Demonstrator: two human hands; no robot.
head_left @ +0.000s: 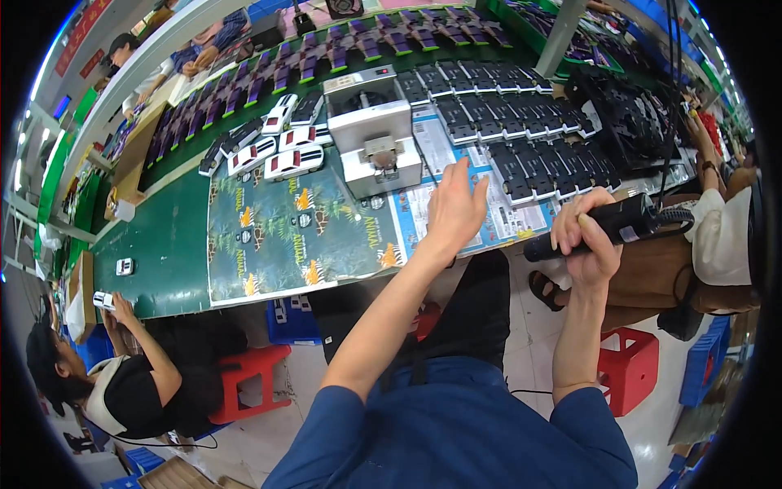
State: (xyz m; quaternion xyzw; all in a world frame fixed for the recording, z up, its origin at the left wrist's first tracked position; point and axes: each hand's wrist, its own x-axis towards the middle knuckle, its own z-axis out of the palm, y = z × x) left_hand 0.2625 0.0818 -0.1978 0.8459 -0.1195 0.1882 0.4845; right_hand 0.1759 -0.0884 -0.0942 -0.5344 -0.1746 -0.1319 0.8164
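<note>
My left hand [456, 209] reaches over the bench just right of a grey-white metal bench machine [371, 130], above blue-and-white printed sheets [487, 220]. Its fingers are stretched out, the thumb is apart, and I see nothing held. In my right hand [593, 236] is a black corded electric screwdriver [627, 223], lying roughly sideways past the bench's front edge, its cable end to the right. Rows of black-and-white toy car bases [521, 171] lie beyond and right of my left hand. Several white toy cars [294, 162] with dark windows stand left of the machine.
A patterned animal-print mat [277, 236] covers part of the green bench [159, 224]. Purple-and-green parts [338, 49] line the back. Black parts fill a tray [627, 122] at right, near hanging cables [672, 98]. A co-worker [122, 367] sits left, holding a toy car; another person [692, 269] sits right.
</note>
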